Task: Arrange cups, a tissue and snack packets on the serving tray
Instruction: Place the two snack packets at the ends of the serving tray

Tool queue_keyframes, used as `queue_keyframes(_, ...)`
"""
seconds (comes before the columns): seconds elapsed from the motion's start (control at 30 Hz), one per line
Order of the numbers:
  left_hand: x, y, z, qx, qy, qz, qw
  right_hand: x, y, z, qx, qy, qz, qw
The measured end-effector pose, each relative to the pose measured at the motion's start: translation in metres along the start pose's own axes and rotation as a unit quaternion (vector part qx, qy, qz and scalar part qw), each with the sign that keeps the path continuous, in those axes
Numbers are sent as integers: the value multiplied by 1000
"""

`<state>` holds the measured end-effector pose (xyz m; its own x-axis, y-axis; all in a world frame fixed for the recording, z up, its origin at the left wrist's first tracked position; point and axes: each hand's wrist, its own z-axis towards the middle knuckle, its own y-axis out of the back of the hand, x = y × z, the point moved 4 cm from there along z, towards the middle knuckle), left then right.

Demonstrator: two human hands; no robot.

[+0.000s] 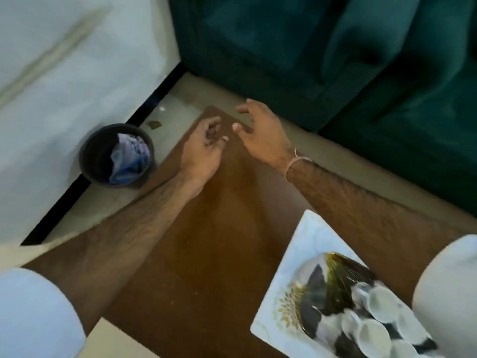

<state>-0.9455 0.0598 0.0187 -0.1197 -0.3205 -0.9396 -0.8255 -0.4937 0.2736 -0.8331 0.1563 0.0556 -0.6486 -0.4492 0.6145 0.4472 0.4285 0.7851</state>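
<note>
A white serving tray [304,257] with a gold and black pattern lies at the lower right of the brown table [214,244]. Several small white cups [374,334] stand on its near part. Both arms stretch over the far end of the table, well away from the tray. My left hand [204,146] hangs with its fingers loosely curled and nothing visible in it. My right hand [260,130] is open, fingers spread, holding nothing. No tissue or snack packets are visible on the tray; the frame is blurred.
A dark round bin [90,153] holding crumpled blue and white waste stands on the floor left of the table, by a white wall [64,73]. A dark green sofa [335,60] runs along the far and right side. A small scrap [154,124] lies on the floor.
</note>
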Motion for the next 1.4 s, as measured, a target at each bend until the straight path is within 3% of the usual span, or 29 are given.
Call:
queue_keyframes(0.5,-75,-372,-203,249,-60,105,961,-290,192,-323,-157,-247,59,954)
queue_keyframes(0.7,-78,-522,-310,343,-79,128,927,-389,250,-469,-228,-339,80,909)
queue_keyframes(0.93,-81,-673,-450,477,-97,158,859,-490,298,-633,-299,-446,95,838)
queue_keyframes(1.23,-60,-810,-594,596,-103,202,770,-569,323,-827,-418,-581,67,695)
queue_keyframes(1.3,-53,-834,-623,622,-90,209,749,-576,319,-868,-448,-630,44,633)
queue_keyframes(1.4,-45,-864,-658,627,-84,229,740,-577,303,-916,-490,-708,78,503)
